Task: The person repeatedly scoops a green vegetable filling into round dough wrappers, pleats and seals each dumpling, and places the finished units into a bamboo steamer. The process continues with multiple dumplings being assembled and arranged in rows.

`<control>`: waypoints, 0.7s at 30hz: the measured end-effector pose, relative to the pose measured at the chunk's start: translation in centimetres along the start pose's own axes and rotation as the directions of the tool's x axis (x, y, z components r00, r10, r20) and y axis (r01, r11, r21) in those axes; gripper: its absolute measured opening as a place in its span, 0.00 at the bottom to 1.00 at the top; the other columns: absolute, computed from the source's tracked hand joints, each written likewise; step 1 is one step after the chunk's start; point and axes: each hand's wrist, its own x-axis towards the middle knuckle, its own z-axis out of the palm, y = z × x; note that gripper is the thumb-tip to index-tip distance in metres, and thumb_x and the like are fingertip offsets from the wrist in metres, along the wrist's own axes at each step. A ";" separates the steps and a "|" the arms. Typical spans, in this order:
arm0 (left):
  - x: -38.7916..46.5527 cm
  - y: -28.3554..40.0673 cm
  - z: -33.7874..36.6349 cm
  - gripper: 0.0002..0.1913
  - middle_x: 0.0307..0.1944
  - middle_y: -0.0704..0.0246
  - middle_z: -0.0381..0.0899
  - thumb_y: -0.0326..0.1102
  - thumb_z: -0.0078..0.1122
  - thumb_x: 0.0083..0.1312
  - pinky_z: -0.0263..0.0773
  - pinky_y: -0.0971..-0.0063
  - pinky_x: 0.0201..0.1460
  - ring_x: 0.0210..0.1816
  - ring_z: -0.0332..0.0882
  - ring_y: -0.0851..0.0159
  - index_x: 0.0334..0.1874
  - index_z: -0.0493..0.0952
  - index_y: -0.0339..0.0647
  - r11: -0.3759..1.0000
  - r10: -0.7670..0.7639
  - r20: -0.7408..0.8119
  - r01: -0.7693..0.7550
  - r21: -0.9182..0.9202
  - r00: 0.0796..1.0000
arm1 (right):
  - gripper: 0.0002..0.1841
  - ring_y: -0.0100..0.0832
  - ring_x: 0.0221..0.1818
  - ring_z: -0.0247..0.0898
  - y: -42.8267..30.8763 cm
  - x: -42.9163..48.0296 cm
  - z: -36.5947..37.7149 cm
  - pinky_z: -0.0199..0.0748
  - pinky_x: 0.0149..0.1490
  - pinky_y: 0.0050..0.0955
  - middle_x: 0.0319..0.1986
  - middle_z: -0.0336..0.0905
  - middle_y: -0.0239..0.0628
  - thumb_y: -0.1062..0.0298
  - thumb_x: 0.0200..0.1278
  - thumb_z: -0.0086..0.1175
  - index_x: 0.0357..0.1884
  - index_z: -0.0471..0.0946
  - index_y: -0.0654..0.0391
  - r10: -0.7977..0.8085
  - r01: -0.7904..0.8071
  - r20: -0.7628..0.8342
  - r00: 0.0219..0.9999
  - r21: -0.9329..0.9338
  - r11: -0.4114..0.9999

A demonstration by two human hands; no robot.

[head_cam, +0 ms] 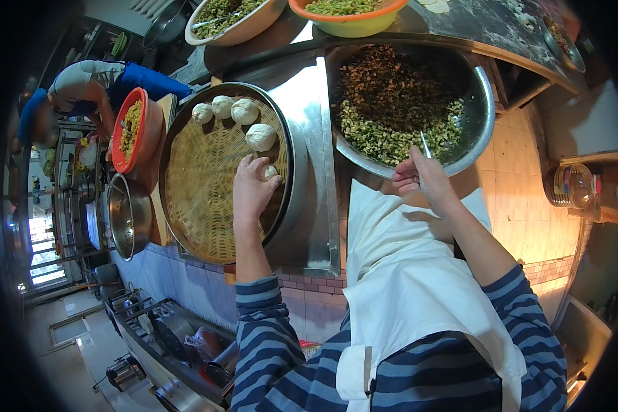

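Note:
My left hand point(254, 188) is over the right part of a round woven steamer tray point(201, 190), its fingers around a small white dough bun point(271, 171). Several pleated buns, one of them a larger bun point(260, 137), sit along the tray's far and right side. My right hand point(426, 177) is at the near rim of a large metal bowl point(484, 103) of chopped green and brown filling point(396, 103). A metal utensil handle point(426, 145) rises from the filling beside my right fingertips; whether they touch it is unclear.
A red bowl of yellow filling point(143, 139) and a steel bowl point(139, 221) stand left of the tray. Two filling bowls point(237, 31) point(355, 23) line the far counter, near a floured worktop point(489, 31). Another person point(87, 85) bends at the upper left. A plastic jug point(571, 185) is at right.

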 end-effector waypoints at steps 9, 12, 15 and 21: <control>1.0 1.0 -1.5 0.19 0.44 0.59 0.80 0.27 0.71 0.52 0.76 0.67 0.54 0.48 0.81 0.53 0.48 0.82 0.36 0.998 0.054 0.223 -0.046 -0.042 0.973 | 0.34 0.30 0.33 0.81 1.3 -0.1 -1.6 0.81 0.40 0.27 0.32 0.82 0.41 0.38 0.76 0.40 0.37 0.79 0.64 -0.013 0.008 -0.074 0.997 -0.066 0.998; 1.7 1.0 -1.9 0.19 0.44 0.58 0.79 0.28 0.71 0.52 0.75 0.64 0.55 0.49 0.79 0.50 0.48 0.82 0.36 0.995 0.093 0.310 -0.100 0.008 0.946 | 0.33 0.29 0.32 0.81 1.6 0.0 -1.8 0.81 0.40 0.26 0.31 0.82 0.40 0.39 0.77 0.40 0.37 0.79 0.64 -0.026 0.022 -0.056 0.998 -0.068 0.997; 1.9 1.9 -3.3 0.25 0.49 0.56 0.78 0.34 0.73 0.51 0.73 0.61 0.58 0.54 0.77 0.47 0.53 0.80 0.39 0.991 0.077 0.349 -0.109 0.074 0.934 | 0.32 0.28 0.31 0.80 2.0 0.0 -2.4 0.80 0.39 0.25 0.30 0.82 0.39 0.41 0.77 0.40 0.37 0.80 0.64 -0.031 0.030 -0.047 0.998 -0.032 0.999; -0.4 10.5 -3.8 0.23 0.53 0.56 0.80 0.29 0.71 0.55 0.74 0.64 0.57 0.53 0.79 0.50 0.54 0.78 0.34 0.978 0.196 -0.048 -0.199 -0.068 0.980 | 0.30 0.27 0.29 0.78 2.8 -0.1 -5.9 0.77 0.35 0.25 0.29 0.81 0.38 0.43 0.77 0.44 0.36 0.80 0.65 -0.058 0.060 -0.206 0.977 0.007 0.998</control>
